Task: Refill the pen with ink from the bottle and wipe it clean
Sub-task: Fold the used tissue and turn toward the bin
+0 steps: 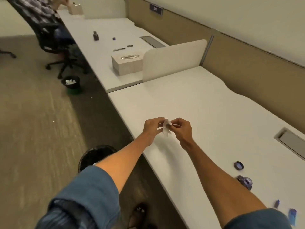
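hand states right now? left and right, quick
Left hand: pinching the white tissue.
Right hand: pinching the same tissue from the other side.

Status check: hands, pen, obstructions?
Left hand and right hand pinch tissue over desk. Pen not discernible. Ink bottle uncapped by right forearm, cap apart.

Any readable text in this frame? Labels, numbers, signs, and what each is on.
Nothing legible.
wall plaque: pale characters on dark, looks like a short number, too blurred to read.
ink bottle: any label too blurred to read.
blue packet: blurred, unreadable.
tissue, pinched by left hand and right hand: no print visible.
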